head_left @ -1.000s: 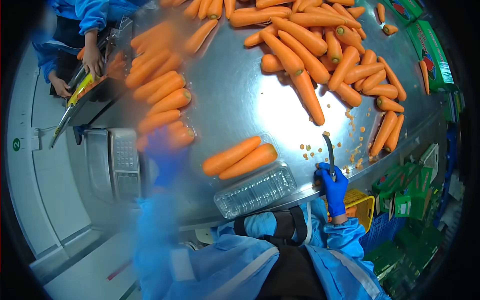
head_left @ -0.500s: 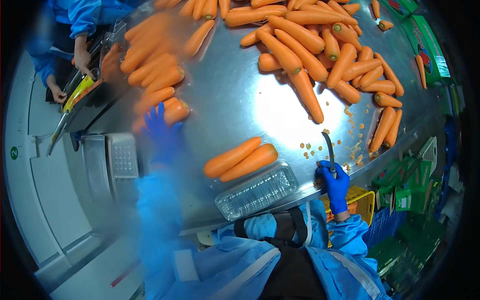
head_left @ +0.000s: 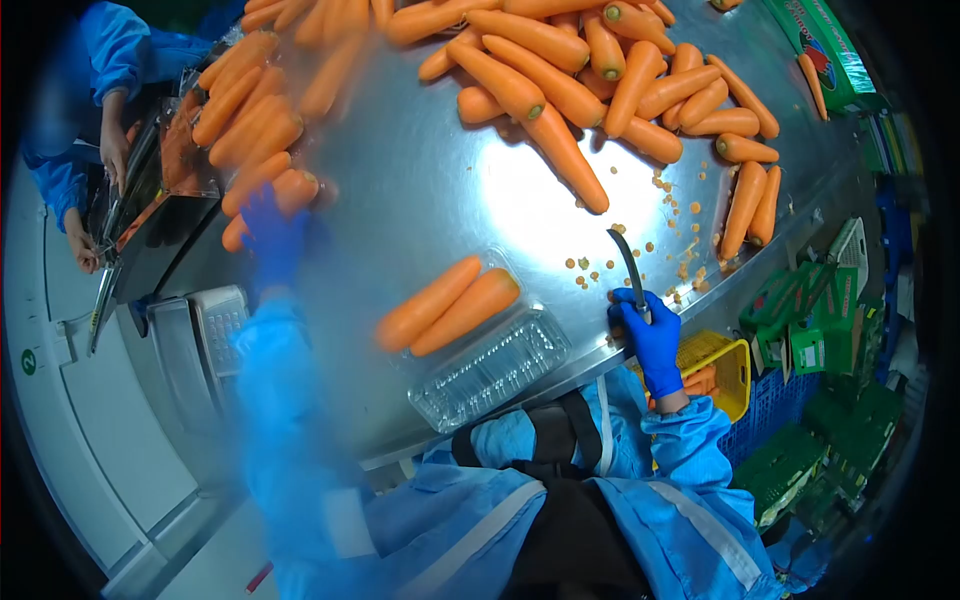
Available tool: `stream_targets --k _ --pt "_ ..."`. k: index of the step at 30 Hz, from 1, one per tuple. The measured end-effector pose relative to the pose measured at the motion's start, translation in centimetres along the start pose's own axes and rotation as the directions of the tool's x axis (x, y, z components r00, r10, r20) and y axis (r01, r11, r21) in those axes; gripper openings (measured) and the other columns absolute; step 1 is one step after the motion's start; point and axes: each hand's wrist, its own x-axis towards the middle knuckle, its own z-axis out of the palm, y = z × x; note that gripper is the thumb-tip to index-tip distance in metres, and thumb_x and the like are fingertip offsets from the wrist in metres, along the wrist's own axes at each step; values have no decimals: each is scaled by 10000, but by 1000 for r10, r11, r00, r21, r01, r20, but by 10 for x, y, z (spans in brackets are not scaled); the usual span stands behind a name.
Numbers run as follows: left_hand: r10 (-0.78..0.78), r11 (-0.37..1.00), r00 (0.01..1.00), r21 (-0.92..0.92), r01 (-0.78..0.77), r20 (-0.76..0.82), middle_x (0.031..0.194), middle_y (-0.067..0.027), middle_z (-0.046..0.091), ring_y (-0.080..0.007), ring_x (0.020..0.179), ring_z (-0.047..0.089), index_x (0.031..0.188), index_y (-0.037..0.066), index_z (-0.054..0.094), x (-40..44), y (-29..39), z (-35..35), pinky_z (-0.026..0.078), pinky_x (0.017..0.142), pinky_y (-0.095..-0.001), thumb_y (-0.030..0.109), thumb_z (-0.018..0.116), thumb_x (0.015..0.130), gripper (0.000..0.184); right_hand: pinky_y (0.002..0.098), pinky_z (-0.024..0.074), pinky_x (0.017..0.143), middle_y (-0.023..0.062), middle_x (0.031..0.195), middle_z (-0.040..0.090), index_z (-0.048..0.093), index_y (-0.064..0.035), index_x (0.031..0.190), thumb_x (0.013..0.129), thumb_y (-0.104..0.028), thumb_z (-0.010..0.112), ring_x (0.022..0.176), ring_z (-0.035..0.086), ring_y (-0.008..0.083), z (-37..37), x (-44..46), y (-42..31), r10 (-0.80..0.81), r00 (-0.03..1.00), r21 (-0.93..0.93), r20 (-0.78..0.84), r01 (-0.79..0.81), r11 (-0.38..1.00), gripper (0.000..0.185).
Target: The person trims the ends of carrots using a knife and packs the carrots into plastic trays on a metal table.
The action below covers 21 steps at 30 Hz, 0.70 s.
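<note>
Left fingers (head_left: 264, 206) farther forward, among carrots (head_left: 297, 187)

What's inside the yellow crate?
Orange carrots show in the yellow crate; the right hand and sleeve cover part of it, hiding whatever lies behind them or deeper down.

The worktable (head_left: 400, 190) is smooth bare metal, shiny, with a bright glare across its middle. The carrots (head_left: 565, 155) have smooth skins with a soft sheen. The clear trays (head_left: 490, 370) are thin, glossy, see-through plastic, the bare one visibly ribbed. The curved knife (head_left: 628, 262) has a dark blade that looks like metal. The blue gloves (head_left: 655, 345) look like thin, smooth rubber. The light-blue coat (head_left: 690, 447) is creased cloth with paler strips. The yellow crate (head_left: 737, 385) looks like moulded plastic; the green carton (head_left: 825, 55), printed cardboard with a slight gloss.
</note>
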Motion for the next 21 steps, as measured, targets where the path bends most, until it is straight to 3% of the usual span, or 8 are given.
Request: stream_targets --k 3,6,8,11,14,17,21 --pt "228 911 960 -314 -269 -162 1558 -162 293 -384 1440 258 1541 174 250 -17 41 -15 272 1098 -587 447 713 842 881 242 541 700 76 956 733 704 6 1067 907 -61 626 777 674 109 -1 5 10 -16 1000 10 2 16 1000 190" --pt "450 837 892 -332 -435 -37 1489 -170 416 -353 1388 374 1489 99 379 -67 109 -40 321 1108 -498 373 713 861 762 247 550 706 84 985 736 700 5 1074 913 -68 622 813 688 116 -4 1 9 13 1000 -13 18 -13 1000 193" --pt "504 835 827 -383 -394 248 1463 -168 447 -353 1347 420 1467 93 418 -111 146 -66 361 1091 -456 325 698 880 690 248 555 704 86 1000 737 697 0 1084 917 -73 620 826 694 119 -6 2 7 37 999 -41 28 -36 999 199" --pt "519 689 831 -673 -269 200 1257 -167 592 -372 1160 550 1415 99 493 -153 167 -57 397 1035 -481 314 661 910 574 245 555 680 79 977 739 693 -8 1096 921 -86 619 800 690 113 -4 0 6 -36 999 17 7 36 999 206" --pt "453 801 811 -568 -188 371 1292 -181 568 -373 1191 533 1413 107 497 -148 150 -52 422 1024 -447 355 660 903 590 238 551 659 77 976 738 688 -4 1104 923 -90 618 786 683 105 -4 -2 4 -56 998 -11 5 56 998 212" --pt "442 811 847 -535 -237 294 1223 -172 605 -367 1143 561 1384 119 533 -153 126 -40 444 986 -447 365 651 900 555 238 550 645 83 975 736 681 3 1114 926 -94 620 776 677 107 -5 0 11 -35 999 90 15 34 995 220" --pt "425 825 843 -524 -211 330 1206 -167 624 -364 1122 575 1356 113 561 -153 123 -55 453 976 -442 352 646 896 525 237 554 621 94 973 732 674 12 1119 928 -96 626 758 676 115 -6 -4 0 -5 1000 79 5 5 997 225"
